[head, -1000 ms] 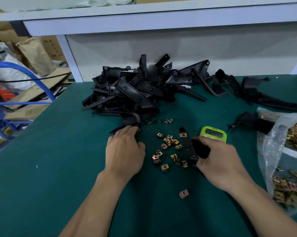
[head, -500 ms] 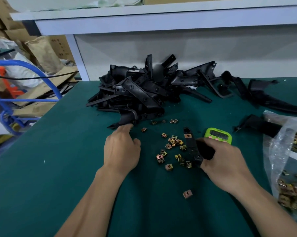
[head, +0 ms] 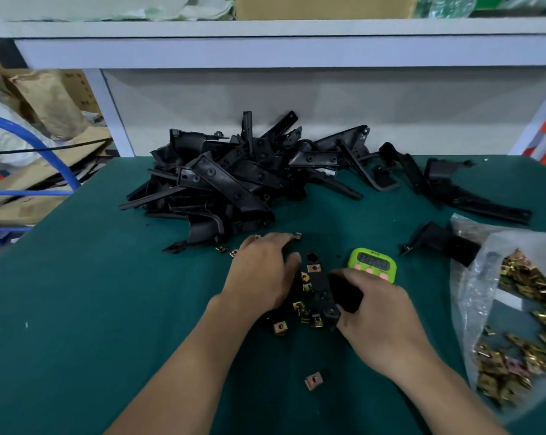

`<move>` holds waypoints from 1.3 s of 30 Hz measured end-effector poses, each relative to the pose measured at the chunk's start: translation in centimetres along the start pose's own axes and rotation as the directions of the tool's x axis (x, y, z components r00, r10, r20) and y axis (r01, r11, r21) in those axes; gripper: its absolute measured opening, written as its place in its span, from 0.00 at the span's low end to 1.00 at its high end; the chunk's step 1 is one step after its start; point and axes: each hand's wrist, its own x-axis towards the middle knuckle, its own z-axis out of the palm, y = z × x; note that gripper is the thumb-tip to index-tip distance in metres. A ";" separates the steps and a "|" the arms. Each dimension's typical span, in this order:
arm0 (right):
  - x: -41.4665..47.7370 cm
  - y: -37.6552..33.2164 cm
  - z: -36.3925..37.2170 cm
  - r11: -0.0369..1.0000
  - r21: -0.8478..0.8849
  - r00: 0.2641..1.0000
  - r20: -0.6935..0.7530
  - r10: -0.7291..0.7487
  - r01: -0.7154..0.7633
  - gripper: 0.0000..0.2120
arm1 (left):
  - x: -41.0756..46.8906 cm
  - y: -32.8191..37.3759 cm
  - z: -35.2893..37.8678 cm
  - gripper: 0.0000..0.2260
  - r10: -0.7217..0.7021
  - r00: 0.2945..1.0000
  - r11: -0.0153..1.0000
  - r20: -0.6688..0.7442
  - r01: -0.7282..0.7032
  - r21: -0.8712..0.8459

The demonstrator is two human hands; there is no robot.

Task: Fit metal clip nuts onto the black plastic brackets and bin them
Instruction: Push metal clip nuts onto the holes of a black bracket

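On green mat (head: 77, 309), right hand (head: 381, 321) around one black bracket (head: 320, 287), left hand (head: 259, 274) open over clip nuts (head: 300, 306).

I record the table cover (head: 77, 340) as plain dark teal-green, without pattern. The pile of brackets (head: 234, 180) is uniform matt black, as is the single bracket (head: 322, 293) nearer me. The loose clip nuts (head: 300, 306) read brass-yellow, some tinged coppery pink. The timer (head: 372, 265) is lime green with a dark display and pink buttons. The bag (head: 472, 277) is clear plastic, and the bagged nuts (head: 523, 284) are golden. The shelf frame (head: 265, 54) is pale lavender-white.
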 end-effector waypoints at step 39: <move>-1.2 -1.3 -1.6 0.865 -0.485 0.985 -0.162 0.060 -0.132 0.10 | -4.0 0.3 -1.0 0.21 -0.274 0.951 0.886 -0.141 0.192 -0.422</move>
